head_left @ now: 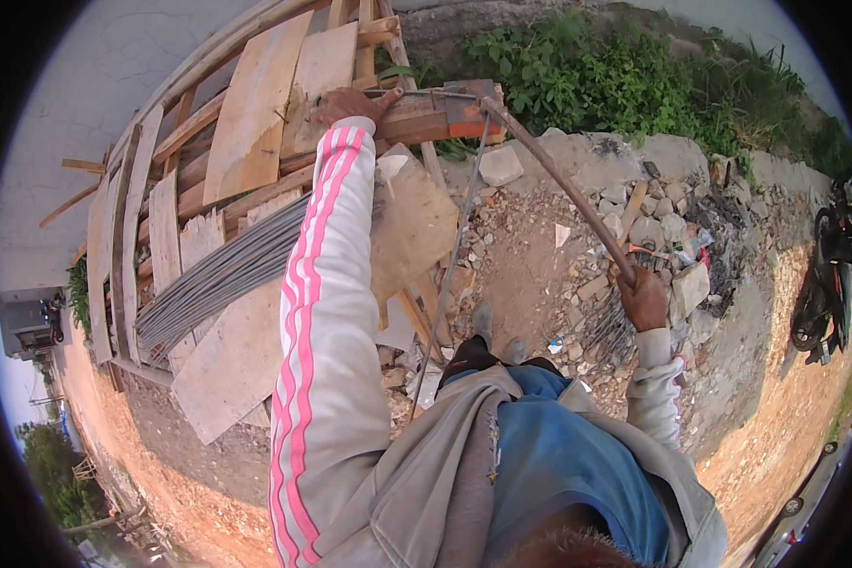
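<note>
My left hand (355, 108) is closed round a thin steel rod (435, 93) lying along a thick wooden beam (417, 125). At the beam's end is an orange-brown metal plate (471, 114). There the rod turns sharply, and its other length slants down toward my legs. My right hand (645, 298) grips the lower end of a long rusty bending lever (568, 180), whose head meets the rod at the plate. A bundle of grey steel rods (227, 270) lies on boards beside my left sleeve.
Wooden planks (256, 104) and plywood sheets (412, 227) are stacked at left. Broken stones (648, 227) and rubble cover the ground at right, with a concrete lump (500, 166) near the plate. Green plants (587, 76) grow behind. A motorcycle (819, 284) stands at far right.
</note>
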{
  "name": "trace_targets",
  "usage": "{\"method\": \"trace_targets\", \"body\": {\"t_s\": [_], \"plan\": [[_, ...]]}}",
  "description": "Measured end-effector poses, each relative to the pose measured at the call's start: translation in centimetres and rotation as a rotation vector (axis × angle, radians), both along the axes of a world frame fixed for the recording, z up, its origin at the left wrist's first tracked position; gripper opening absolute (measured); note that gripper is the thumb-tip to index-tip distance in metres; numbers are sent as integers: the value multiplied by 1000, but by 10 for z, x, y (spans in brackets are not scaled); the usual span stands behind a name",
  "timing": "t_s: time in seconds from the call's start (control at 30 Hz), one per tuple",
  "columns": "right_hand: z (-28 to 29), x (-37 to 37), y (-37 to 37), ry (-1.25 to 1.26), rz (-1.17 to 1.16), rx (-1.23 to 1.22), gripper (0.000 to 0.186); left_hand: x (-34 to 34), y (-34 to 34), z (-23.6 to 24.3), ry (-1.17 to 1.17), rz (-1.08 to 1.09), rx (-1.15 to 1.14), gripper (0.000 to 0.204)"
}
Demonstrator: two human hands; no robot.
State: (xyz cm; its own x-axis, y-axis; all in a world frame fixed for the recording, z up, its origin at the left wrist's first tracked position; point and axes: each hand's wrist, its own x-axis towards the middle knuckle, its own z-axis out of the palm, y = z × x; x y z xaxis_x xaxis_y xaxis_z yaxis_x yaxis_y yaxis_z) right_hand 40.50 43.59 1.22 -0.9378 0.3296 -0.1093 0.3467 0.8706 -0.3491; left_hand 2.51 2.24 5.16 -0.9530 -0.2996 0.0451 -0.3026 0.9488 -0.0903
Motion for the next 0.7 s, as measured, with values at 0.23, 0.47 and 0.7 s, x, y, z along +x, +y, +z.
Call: {"method": "trace_targets", "body": {"t_s": [0.23,0.47,0.7], "plan": [[12,16,-30,14,-40,91,26,-7,-6,-4,-64,-13,51,99],[12,-4,7,-7,25,65,32,3,-5,-4,84,-6,-1,92],[-15,-16,10,145,-17,-416,34,-12,-15,7,-125,-68,54,87]]}}
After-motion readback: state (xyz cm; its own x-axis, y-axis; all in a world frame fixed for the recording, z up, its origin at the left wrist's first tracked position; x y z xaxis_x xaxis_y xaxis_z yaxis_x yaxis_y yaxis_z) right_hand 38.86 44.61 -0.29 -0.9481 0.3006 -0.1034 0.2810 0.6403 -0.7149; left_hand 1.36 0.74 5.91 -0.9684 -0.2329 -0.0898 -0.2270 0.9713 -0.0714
